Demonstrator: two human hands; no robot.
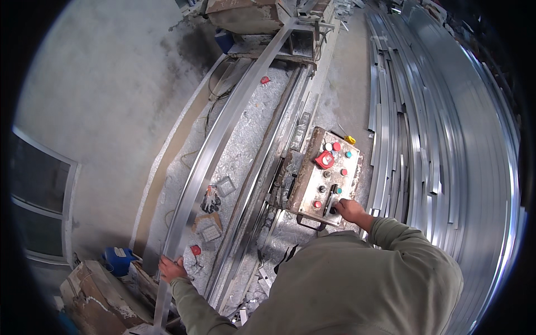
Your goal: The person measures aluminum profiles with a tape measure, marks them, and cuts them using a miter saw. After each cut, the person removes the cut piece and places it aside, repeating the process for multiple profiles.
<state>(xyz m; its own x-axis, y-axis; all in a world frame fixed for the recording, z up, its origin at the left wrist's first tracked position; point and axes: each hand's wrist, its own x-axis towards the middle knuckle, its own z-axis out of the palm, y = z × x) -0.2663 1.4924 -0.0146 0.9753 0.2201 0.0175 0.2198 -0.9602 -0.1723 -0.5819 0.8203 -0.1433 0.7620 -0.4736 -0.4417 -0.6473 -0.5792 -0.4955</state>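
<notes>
A long aluminium profile [223, 128] runs from the machine at the top down to the lower left, lying along a metal bed strewn with shavings. My left hand [170, 268] grips the near end of this profile. My right hand [349, 209] rests on the lower edge of a worn control panel [312, 167], fingers on a button near a black marker pen [329, 198]. The panel carries a red mushroom button [325, 160] and several coloured buttons. My torso in an olive sweatshirt fills the lower middle.
A large stack of aluminium profiles [446, 139] lies along the right. The machine head [262, 22] sits at the top. A blue motor [118, 259] and a rough block [95, 293] sit at lower left. A concrete wall with a window [39, 201] is left.
</notes>
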